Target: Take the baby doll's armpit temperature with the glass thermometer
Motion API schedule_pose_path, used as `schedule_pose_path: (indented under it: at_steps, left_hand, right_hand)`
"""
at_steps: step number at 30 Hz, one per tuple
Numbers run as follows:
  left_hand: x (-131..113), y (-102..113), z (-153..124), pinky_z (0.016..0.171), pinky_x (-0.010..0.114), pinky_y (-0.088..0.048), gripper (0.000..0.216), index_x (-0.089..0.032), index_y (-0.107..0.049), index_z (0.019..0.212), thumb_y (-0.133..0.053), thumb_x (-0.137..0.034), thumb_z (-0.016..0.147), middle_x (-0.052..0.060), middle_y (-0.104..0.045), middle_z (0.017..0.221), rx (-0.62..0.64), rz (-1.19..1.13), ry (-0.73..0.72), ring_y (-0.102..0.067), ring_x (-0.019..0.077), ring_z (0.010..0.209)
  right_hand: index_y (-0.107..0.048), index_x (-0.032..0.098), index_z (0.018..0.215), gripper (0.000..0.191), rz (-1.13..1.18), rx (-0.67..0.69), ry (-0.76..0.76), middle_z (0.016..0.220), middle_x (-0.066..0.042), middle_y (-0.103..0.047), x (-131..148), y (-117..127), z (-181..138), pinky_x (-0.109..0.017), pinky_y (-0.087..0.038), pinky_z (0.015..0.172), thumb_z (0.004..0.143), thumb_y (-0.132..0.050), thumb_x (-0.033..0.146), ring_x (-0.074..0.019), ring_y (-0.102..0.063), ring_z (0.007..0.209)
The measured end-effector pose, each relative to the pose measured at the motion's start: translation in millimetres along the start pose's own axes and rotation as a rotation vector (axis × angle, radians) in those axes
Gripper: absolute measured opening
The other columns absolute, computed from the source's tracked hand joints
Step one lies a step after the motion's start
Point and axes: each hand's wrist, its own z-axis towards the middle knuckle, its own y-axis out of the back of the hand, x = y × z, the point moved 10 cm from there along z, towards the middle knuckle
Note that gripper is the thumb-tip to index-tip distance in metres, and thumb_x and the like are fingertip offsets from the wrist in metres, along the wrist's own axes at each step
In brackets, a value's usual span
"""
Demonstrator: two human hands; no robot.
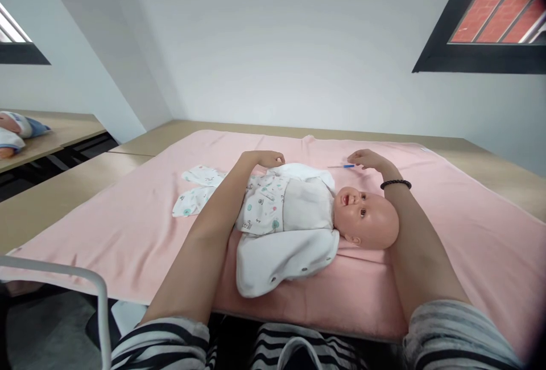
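A baby doll (367, 219) lies on its back on a pink blanket (140, 228), head to the right. It wears printed trousers (262, 205) and a white top (307, 205). Under it a white jacket (281, 259) with snap buttons is spread open. My left hand (269, 158) is at the jacket's far edge, fingers curled; what they hold, if anything, is hidden. Beyond the doll's head, my right hand (367, 159) has loosely bent fingers, with thumb apart. Its fingertips are beside the blue end of a thin stick (348, 166), which lies on the blanket and resembles a thermometer.
The blanket covers a wooden table (149, 137) against a white wall. A white metal rail (100, 296) stands at the near left. Another doll (21, 128) lies on a separate table at far left. A dark-framed window (490, 57) is at upper right.
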Motion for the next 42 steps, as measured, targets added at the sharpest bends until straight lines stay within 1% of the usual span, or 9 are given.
schedule_pose_path:
  at_steps: [3, 8, 12, 14, 17, 26, 31, 37, 42]
  left_hand:
    - [4, 1, 3, 0.101, 0.04, -0.049, 0.057, -0.027, -0.054, 0.135, -0.055, -0.045, 0.082, 0.009, -0.057, 0.143, -0.017, 0.001, -0.025, -0.058, 0.0264, 0.122]
    - [3, 5, 10, 0.092, 0.034, -0.051, 0.054, -0.026, -0.056, 0.132, -0.054, -0.037, 0.08, 0.008, -0.063, 0.129, -0.068, -0.001, -0.105, -0.062, 0.0244, 0.112]
    - [1, 5, 12, 0.086, 0.031, -0.051, 0.051, -0.026, -0.057, 0.13, -0.054, -0.035, 0.08, 0.007, -0.064, 0.123, -0.076, -0.011, -0.153, -0.063, 0.0225, 0.106]
    - [2, 4, 13, 0.086, 0.03, -0.051, 0.051, -0.026, -0.057, 0.13, -0.055, -0.035, 0.08, 0.007, -0.063, 0.123, -0.076, -0.015, -0.16, -0.062, 0.0223, 0.106]
    - [5, 3, 16, 0.087, 0.031, -0.051, 0.052, -0.027, -0.057, 0.131, -0.056, -0.035, 0.08, 0.008, -0.061, 0.127, -0.073, -0.019, -0.163, -0.062, 0.0223, 0.108]
    - [-1, 6, 15, 0.097, 0.033, -0.05, 0.062, -0.028, -0.051, 0.139, -0.053, -0.027, 0.076, 0.008, -0.057, 0.139, -0.079, -0.039, -0.237, -0.056, 0.0237, 0.122]
    - [-11, 7, 12, 0.101, 0.03, -0.048, 0.064, -0.029, -0.057, 0.135, -0.048, -0.018, 0.073, 0.003, -0.054, 0.148, -0.083, -0.061, -0.317, -0.053, 0.0224, 0.129]
    - [-17, 6, 10, 0.094, 0.027, -0.052, 0.047, -0.017, -0.075, 0.107, -0.044, -0.013, 0.072, 0.006, -0.074, 0.122, -0.055, -0.165, -0.37, -0.067, 0.02, 0.108]
    - [-13, 23, 1, 0.098, 0.028, -0.051, 0.047, -0.019, -0.076, 0.111, -0.048, -0.012, 0.073, 0.005, -0.072, 0.125, -0.141, -0.194, -0.35, -0.066, 0.0192, 0.112]
  right_hand:
    - [-0.067, 0.02, 0.115, 0.052, 0.012, 0.136, 0.061, 0.126, -0.014, -0.065, 32, -16, -10, -0.033, -0.052, 0.084, 0.072, -0.079, 0.046, -0.0252, -0.061, 0.109]
    - [-0.065, 0.029, 0.131, 0.054, 0.074, 0.529, 0.137, 0.123, -0.009, -0.069, 77, -60, -48, -0.03, -0.055, 0.09, 0.082, -0.075, 0.05, -0.0226, -0.065, 0.11]
    - [-0.06, 0.024, 0.135, 0.051, 0.122, 0.731, 0.181, 0.12, -0.009, -0.067, 92, -78, -74, -0.034, -0.056, 0.092, 0.089, -0.07, 0.045, -0.0231, -0.065, 0.111]
    - [-0.059, 0.017, 0.131, 0.045, 0.139, 0.73, 0.201, 0.121, -0.01, -0.064, 96, -78, -80, -0.041, -0.057, 0.09, 0.093, -0.066, 0.041, -0.0231, -0.065, 0.107]
    - [-0.06, 0.016, 0.125, 0.037, 0.157, 0.711, 0.222, 0.125, -0.009, -0.061, 101, -78, -86, -0.042, -0.056, 0.091, 0.098, -0.06, 0.04, -0.0223, -0.063, 0.107]
    - [-0.059, 0.016, 0.128, 0.039, 0.193, 0.777, 0.292, 0.126, -0.01, -0.06, 115, -84, -97, -0.043, -0.056, 0.091, 0.097, -0.062, 0.039, -0.0226, -0.062, 0.109]
    - [-0.06, 0.015, 0.126, 0.035, 0.195, 0.833, 0.287, 0.123, -0.01, -0.062, 110, -90, -96, -0.041, -0.057, 0.089, 0.098, -0.06, 0.037, -0.0203, -0.064, 0.104]
    - [-0.059, 0.016, 0.128, 0.039, 0.245, 0.774, 0.292, 0.126, -0.01, -0.06, 116, -86, -96, -0.043, -0.056, 0.091, 0.097, -0.062, 0.039, -0.0222, -0.063, 0.108]
    - [-0.058, 0.016, 0.128, 0.039, 0.259, 0.766, 0.279, 0.126, -0.011, -0.06, 118, -84, -98, -0.043, -0.056, 0.091, 0.097, -0.062, 0.039, -0.0223, -0.062, 0.109]
